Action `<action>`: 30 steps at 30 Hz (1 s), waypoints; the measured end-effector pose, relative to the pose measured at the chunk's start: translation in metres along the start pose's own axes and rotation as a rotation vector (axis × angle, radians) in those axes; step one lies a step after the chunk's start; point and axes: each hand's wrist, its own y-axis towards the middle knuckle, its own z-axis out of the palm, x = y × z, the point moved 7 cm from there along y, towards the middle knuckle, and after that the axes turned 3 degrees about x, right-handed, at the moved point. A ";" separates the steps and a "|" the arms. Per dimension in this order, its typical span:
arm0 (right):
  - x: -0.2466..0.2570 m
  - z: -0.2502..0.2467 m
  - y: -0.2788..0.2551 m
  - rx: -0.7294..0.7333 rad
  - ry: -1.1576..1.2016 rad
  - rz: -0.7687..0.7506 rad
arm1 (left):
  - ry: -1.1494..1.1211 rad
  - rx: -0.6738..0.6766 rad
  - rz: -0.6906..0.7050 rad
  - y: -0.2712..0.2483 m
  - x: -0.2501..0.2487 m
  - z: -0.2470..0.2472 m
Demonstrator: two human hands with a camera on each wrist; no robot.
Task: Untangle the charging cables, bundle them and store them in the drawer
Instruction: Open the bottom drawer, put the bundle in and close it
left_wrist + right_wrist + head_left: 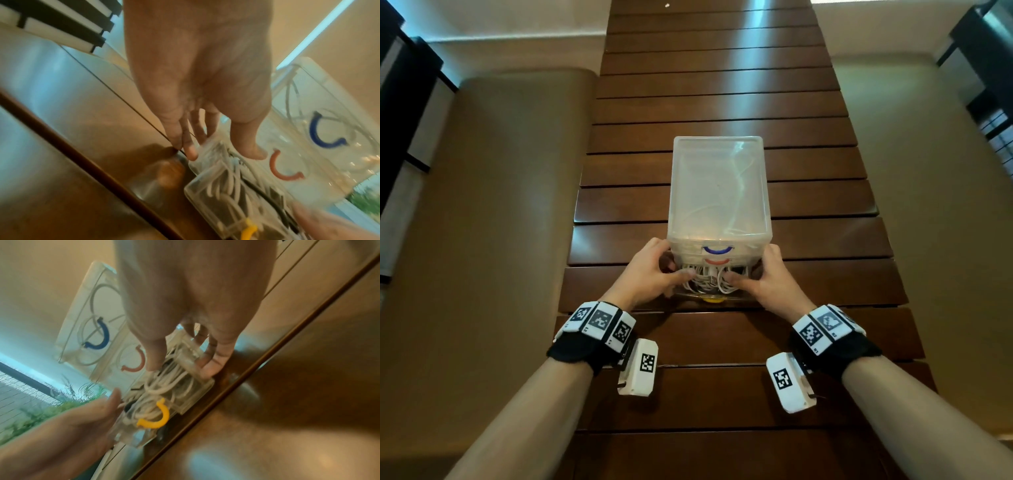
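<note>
A clear plastic drawer unit [719, 192] stands on the slatted wooden table [722, 394]. Its bottom drawer [736, 297], the one with the yellow handle [713, 300], is pulled out toward me and holds a heap of white charging cables [709, 279]. My left hand [678, 270] pinches the drawer's left wall, fingers outside and thumb over the cables. My right hand [743, 277] pinches the right wall the same way. The wrist views show the cables [226, 186] [164, 386] coiled loosely inside, with a dark strand among them. Thin cables also show through the upper drawers.
The blue handle [717, 250] and red handle [717, 261] mark the two shut drawers above. Beige cushioned seats [510, 205] [928, 205] flank the narrow table. Bare table slats stretch beyond the unit and between it and me.
</note>
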 end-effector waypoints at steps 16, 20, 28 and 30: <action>-0.009 0.000 0.005 -0.235 0.071 -0.056 | 0.143 -0.332 0.007 -0.003 -0.008 0.013; 0.006 -0.007 0.007 -0.129 -0.042 0.005 | 0.111 -0.208 -0.030 -0.001 -0.006 0.003; 0.007 -0.005 -0.015 0.184 -0.182 0.004 | -0.043 0.050 0.070 -0.014 0.014 0.021; 0.010 -0.005 -0.017 0.094 -0.223 -0.018 | -0.033 -0.064 0.055 -0.012 0.012 0.020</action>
